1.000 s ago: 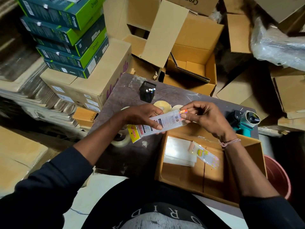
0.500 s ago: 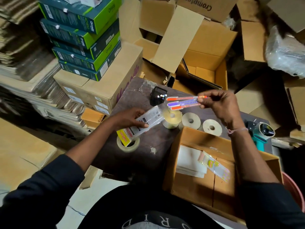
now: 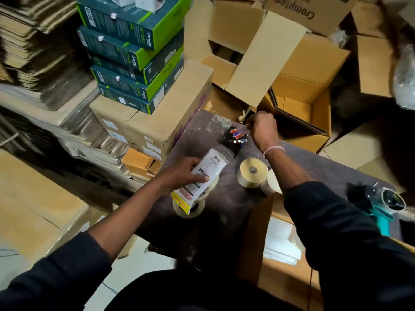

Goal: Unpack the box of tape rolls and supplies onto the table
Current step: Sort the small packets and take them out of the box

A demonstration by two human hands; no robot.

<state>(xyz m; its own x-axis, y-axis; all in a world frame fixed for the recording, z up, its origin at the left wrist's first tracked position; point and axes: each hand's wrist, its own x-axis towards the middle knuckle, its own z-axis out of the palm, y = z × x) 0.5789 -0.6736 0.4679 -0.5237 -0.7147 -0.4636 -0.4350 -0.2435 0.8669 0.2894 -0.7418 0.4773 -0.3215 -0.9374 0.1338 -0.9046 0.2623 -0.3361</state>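
Tape rolls [image 3: 251,173] stand on the table [image 3: 202,135] beside the open box [image 3: 258,239].

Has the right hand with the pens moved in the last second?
Yes. The right hand carried the pens away from the packet, toward the far edge of the table, to the black holder.

The left hand [image 3: 184,173] reaches forward, palm down, fingers curled in a grip. The right hand [image 3: 263,129] stretches farther out, fingers closed in a pinch, both forearms extended in dark sleeves.
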